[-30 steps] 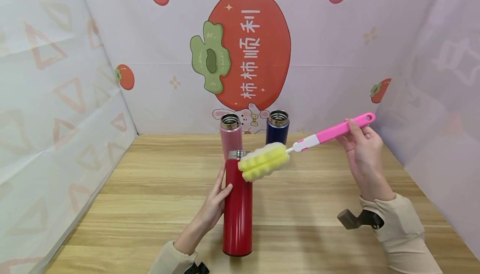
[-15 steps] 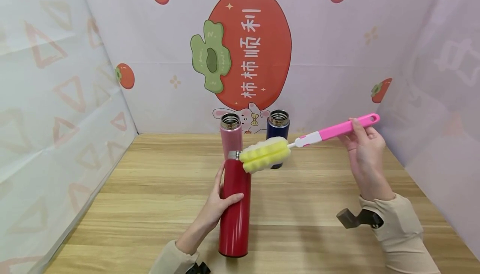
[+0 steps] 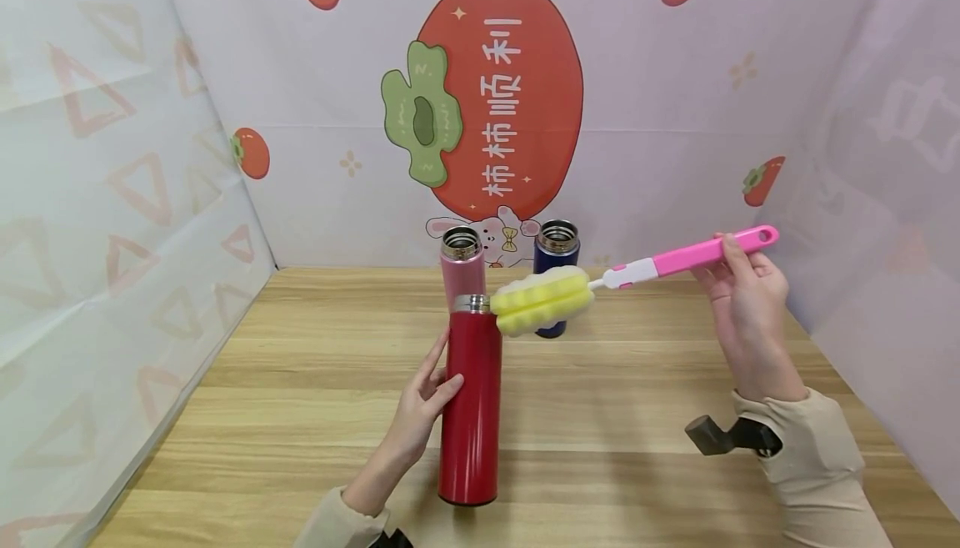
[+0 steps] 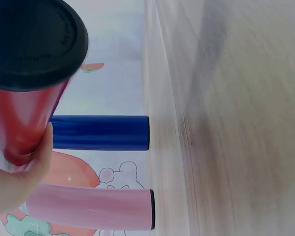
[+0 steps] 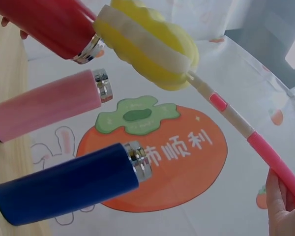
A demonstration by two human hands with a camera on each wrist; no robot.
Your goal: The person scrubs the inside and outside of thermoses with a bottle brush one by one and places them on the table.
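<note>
My left hand [image 3: 417, 411] grips a tall red thermos bottle [image 3: 472, 414] from its left side, upright and raised off the table. Its black base [image 4: 34, 46] faces the left wrist camera, and its steel mouth is at the top, without a lid. In my right hand [image 3: 756, 314] is a bottle brush [image 3: 684, 259], pinched by its pink handle near the end with the hole. The yellow and white sponge head [image 5: 152, 46] points left, with its tip right at the thermos bottle's steel rim, outside the mouth.
Behind the red bottle stand two lidless thermos bottles, one pink [image 3: 462, 273] and one dark blue [image 3: 557, 259], both upright on the wooden table [image 3: 315, 414]. White printed sheets [image 3: 645, 98] wall the table at the back and sides.
The brush has shifted right and slightly up with my right hand. The red thermos bottle leaned and came back near upright, now slightly higher, still in my left hand.
</note>
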